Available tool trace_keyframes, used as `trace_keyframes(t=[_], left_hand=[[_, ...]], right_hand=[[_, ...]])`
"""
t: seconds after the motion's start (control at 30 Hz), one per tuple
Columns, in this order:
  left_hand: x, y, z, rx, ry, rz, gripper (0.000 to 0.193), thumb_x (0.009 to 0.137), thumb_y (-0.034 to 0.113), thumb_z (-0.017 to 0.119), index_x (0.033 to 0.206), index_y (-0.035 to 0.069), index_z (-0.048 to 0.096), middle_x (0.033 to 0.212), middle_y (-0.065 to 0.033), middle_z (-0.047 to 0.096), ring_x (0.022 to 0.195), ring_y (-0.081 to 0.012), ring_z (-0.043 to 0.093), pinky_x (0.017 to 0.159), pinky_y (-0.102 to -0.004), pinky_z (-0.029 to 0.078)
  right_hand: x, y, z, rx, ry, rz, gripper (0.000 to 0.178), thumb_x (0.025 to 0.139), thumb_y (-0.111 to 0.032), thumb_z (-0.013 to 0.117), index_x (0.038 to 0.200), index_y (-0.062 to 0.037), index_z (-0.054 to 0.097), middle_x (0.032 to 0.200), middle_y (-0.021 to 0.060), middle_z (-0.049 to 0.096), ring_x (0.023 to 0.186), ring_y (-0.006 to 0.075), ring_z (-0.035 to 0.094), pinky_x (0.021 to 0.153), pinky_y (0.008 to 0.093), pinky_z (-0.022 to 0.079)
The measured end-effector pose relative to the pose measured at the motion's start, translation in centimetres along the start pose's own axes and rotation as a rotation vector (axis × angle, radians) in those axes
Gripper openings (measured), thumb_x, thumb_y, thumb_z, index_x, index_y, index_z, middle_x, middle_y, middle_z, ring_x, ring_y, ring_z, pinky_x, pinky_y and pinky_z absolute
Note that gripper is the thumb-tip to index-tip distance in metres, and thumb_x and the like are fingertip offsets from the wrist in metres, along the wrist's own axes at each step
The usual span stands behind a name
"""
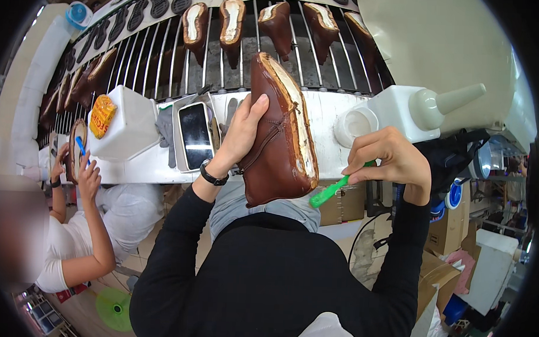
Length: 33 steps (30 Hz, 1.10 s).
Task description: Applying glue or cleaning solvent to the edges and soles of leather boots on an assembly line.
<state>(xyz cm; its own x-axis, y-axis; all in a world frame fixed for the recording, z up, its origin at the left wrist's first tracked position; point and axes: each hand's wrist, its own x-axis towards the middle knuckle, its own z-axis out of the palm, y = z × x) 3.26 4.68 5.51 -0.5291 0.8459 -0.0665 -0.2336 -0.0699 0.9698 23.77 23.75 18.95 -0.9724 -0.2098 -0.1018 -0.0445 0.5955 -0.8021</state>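
Observation:
My left hand grips a brown leather shoe upper, held up in front of me with its bottom side showing. The bottom has a whitish middle with a tan rim around it, and no outsole is on it. Pinched between the fingers of my right hand is a green toothbrush-like brush. Its head points down and left, close to the lower end of the shoe; I cannot tell if they touch. Beside my right hand stands a small white round cup on the white bench.
A rack of metal rollers carries several more brown uppers; black soles lie beyond. On the bench sit a white squeeze bottle, a phone in a tray and a white container. A co-worker at left holds a blue brush.

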Motion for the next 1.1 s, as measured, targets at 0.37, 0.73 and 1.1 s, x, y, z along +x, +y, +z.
trace_keyframes(t=[0.37,0.73,1.1], left_hand=[[1.7,-6.1,2.9,1.076,-0.134,0.110,0.071,0.086,0.053,0.062,0.133,0.003,0.045,0.084,-0.0235,0.067,0.084,-0.0392,0.065,0.073,-0.0422,0.050],[-8.2,-6.7,3.7,1.392,-0.266,0.388,0.083,0.077,0.014,0.066,0.148,0.003,0.026,0.153,-0.0276,0.019,0.142,-0.0459,0.016,0.112,-0.0627,0.009],[-5.8,-1.5,1.9,0.345,0.045,0.041,0.061,0.085,0.016,0.071,0.135,-0.003,0.042,0.122,-0.0140,0.060,0.110,-0.0193,0.059,0.091,-0.0296,0.048]], right_hand=[[-2.9,7.4,4.3,0.586,1.147,0.178,0.021,0.085,-0.005,0.068,0.106,0.0002,0.069,0.075,-0.0027,0.063,0.064,0.0008,0.050,0.054,0.0154,0.033],[-1.2,6.7,5.6,-0.001,1.381,0.231,0.028,0.084,0.005,0.062,0.111,0.0000,0.067,0.095,0.0103,0.066,0.083,0.0161,0.063,0.073,0.0275,0.049],[-1.5,7.3,6.5,-0.020,1.452,0.221,0.030,0.088,0.005,0.061,0.117,0.0007,0.065,0.099,0.0023,0.063,0.079,0.0059,0.052,0.063,0.0199,0.043]])
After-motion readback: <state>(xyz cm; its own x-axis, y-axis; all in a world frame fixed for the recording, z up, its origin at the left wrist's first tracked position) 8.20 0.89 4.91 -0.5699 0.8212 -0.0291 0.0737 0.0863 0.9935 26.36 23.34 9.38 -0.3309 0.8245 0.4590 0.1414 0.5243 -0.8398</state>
